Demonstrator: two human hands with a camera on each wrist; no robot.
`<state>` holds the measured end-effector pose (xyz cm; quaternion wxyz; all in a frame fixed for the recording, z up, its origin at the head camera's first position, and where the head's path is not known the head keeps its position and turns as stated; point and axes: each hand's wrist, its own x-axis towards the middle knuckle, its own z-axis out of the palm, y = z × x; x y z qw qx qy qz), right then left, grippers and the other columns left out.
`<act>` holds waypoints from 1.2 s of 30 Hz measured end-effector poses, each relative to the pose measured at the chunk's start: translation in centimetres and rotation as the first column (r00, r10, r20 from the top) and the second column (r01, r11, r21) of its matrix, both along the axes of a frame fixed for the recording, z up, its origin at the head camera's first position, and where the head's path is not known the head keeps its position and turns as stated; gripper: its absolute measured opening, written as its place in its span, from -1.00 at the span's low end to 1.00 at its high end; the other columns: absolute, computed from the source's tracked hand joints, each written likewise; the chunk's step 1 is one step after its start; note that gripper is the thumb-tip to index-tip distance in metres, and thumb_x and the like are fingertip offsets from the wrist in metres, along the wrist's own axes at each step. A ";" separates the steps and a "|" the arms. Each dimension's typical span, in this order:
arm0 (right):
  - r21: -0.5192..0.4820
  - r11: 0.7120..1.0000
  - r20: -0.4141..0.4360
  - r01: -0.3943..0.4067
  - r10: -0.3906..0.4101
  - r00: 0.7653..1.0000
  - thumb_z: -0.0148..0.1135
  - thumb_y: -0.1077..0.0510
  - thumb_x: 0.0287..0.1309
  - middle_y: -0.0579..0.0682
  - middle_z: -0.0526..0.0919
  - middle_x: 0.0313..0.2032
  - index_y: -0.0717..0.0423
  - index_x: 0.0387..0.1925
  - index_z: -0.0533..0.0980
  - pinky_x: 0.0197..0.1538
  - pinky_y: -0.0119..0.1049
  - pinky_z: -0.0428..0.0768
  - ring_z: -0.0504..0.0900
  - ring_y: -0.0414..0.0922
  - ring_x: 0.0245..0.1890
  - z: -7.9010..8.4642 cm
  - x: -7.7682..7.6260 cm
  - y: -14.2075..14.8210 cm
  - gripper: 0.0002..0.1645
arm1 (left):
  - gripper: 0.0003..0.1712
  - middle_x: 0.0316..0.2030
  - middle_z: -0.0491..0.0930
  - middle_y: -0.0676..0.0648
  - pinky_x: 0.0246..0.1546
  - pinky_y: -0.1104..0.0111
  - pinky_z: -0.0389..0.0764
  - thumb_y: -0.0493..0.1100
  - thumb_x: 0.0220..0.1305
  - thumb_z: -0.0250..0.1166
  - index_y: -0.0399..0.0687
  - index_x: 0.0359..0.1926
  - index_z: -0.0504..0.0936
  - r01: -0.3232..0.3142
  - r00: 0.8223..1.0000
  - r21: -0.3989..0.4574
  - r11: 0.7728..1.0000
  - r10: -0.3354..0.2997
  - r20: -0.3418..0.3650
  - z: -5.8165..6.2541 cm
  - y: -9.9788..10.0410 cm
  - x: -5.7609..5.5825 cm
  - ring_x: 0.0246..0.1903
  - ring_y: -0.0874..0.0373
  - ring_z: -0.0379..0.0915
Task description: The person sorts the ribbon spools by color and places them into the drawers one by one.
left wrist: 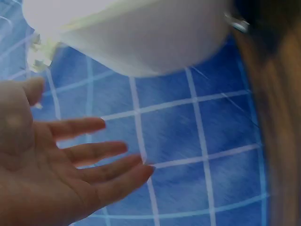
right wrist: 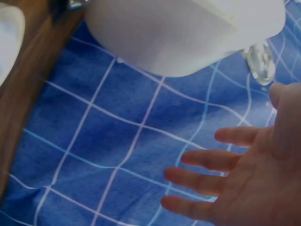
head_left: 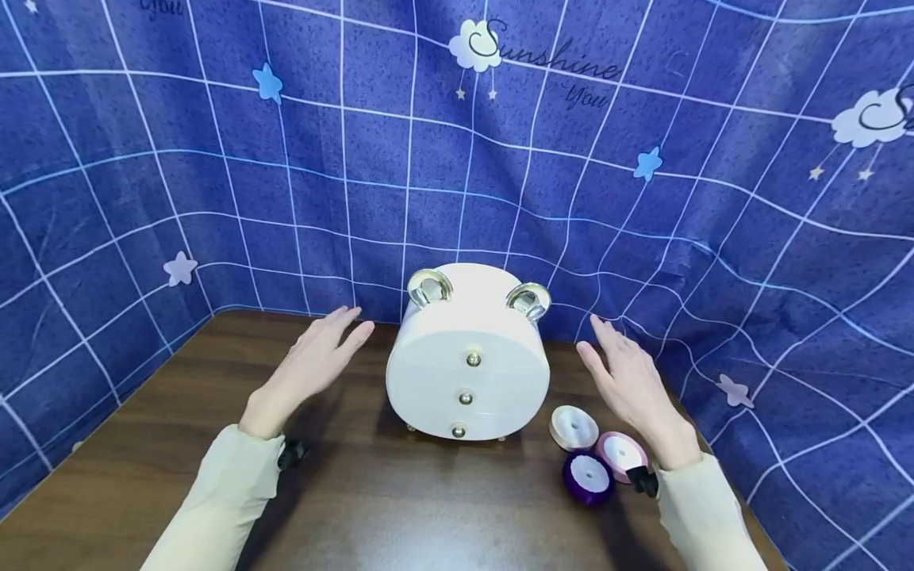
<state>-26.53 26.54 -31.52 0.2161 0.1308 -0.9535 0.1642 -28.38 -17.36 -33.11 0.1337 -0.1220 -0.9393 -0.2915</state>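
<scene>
A white oval box (head_left: 467, 385) with three small gold knobs down its front and two gold ear-like rings on top stands on the brown table (head_left: 343, 492). To its left my left hand (head_left: 314, 353) is held out with straight fingers, apart from the box. My right hand (head_left: 628, 381) is raised on the other side, fingers straight, holding nothing. Both palms face the box, whose white side (left wrist: 150, 42) shows above the left fingers in the left wrist view. The right wrist view has the box's other side (right wrist: 155, 42) above the right fingers.
Three ribbon spools lie right of the box near my right wrist: a cream one (head_left: 574, 428), a pink one (head_left: 622, 454) and a dark purple one (head_left: 589, 477). A blue checked curtain (head_left: 371, 159) with stars and clouds hangs behind the table and along its sides.
</scene>
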 end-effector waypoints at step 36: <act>-0.940 0.245 0.335 0.236 0.789 0.514 -0.29 -0.20 0.43 -0.17 0.61 -0.67 0.14 -0.11 0.45 -0.52 -0.42 0.46 0.48 -0.30 -0.74 -0.9 1.9 -15.3 -0.45 | -0.55 -0.52 0.66 0.01 -0.46 0.33 0.37 0.25 0.24 0.18 0.03 -0.45 0.72 -0.020 1.000 0.042 0.999 0.019 0.013 5.9 7.3 0.1 -0.45 0.08 0.50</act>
